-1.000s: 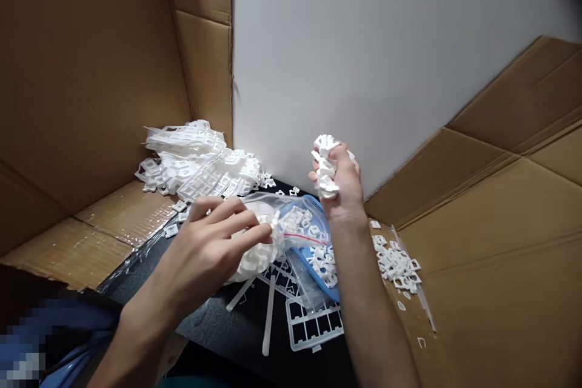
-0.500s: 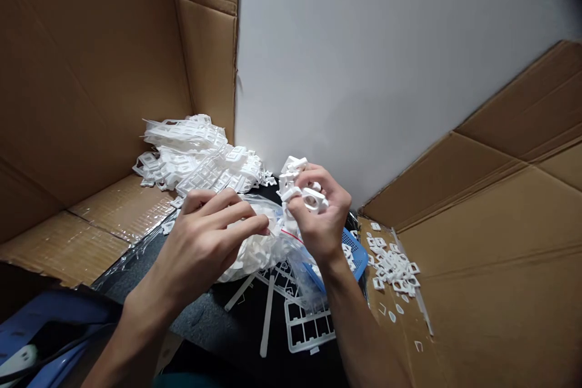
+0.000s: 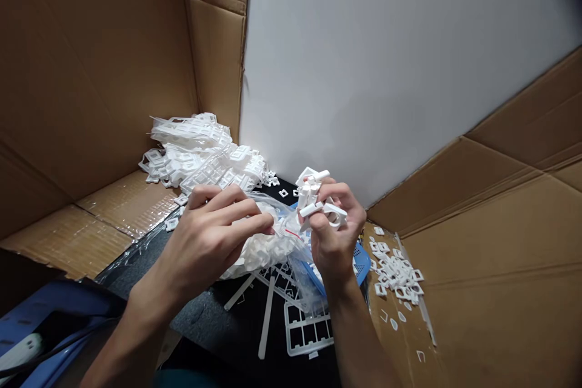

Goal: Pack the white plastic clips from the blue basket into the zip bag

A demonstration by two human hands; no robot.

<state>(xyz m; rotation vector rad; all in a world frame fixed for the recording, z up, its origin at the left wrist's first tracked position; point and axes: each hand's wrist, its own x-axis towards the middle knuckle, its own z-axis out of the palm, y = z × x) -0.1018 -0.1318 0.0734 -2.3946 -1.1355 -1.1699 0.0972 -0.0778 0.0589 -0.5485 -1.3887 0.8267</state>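
Observation:
My left hand (image 3: pixel 209 236) pinches the mouth of a clear plastic bag (image 3: pixel 266 245) filled with small white plastic clips. My right hand (image 3: pixel 334 233) grips a handful of white clips (image 3: pixel 313 197) right beside the bag's opening, its fingers curled around them. Under the bag sits a blue basket (image 3: pixel 359 260), mostly hidden, with more clips in it. The bag has a red strip near its mouth.
A heap of white plastic frames (image 3: pixel 200 157) lies at the back left on cardboard. Loose clips (image 3: pixel 395 270) are scattered on the cardboard flap at right. An empty white frame (image 3: pixel 307 330) and white sticks lie on the dark surface below. Cardboard walls stand left and right.
My right hand came down and leftward from above the basket to the bag's mouth with its handful of clips. My left hand stayed on the bag.

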